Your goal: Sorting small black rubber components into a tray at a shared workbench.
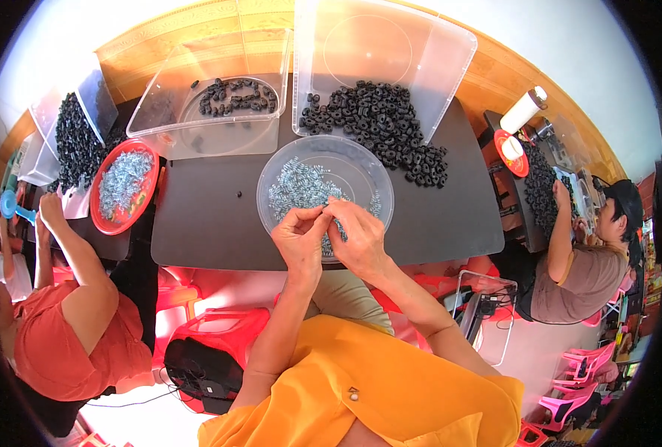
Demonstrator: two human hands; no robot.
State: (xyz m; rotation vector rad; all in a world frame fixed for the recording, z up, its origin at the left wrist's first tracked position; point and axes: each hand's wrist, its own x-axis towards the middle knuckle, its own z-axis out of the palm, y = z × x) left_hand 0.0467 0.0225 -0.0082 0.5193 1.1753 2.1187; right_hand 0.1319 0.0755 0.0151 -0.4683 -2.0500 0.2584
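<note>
Where my left hand [300, 237] and right hand [360, 237] meet, over the near half of the round clear bowl [358, 165], the fingertips curl inward and come together. Whether either grips anything I cannot tell; the fingers cover the spot. Small bluish pieces [297, 186] lie in the bowl, a good heap toward its left side. Beyond the bowl and to its right, knobby black parts [376, 112] fill part of a large clear bin [376, 45] and spill onto the desk [204, 223]. Shallower clear bin [152, 139] beyond and left of the bowl. One stray dark bit [239, 194] left of the bowl.

Risks, my judgement: a loose pinch could drop something this small among its look-alikes. The bowl sits close to the desk's near edge; a dragging wrist might tip it. Bumping the loose black parts could send some rolling toward the bowl.
</note>
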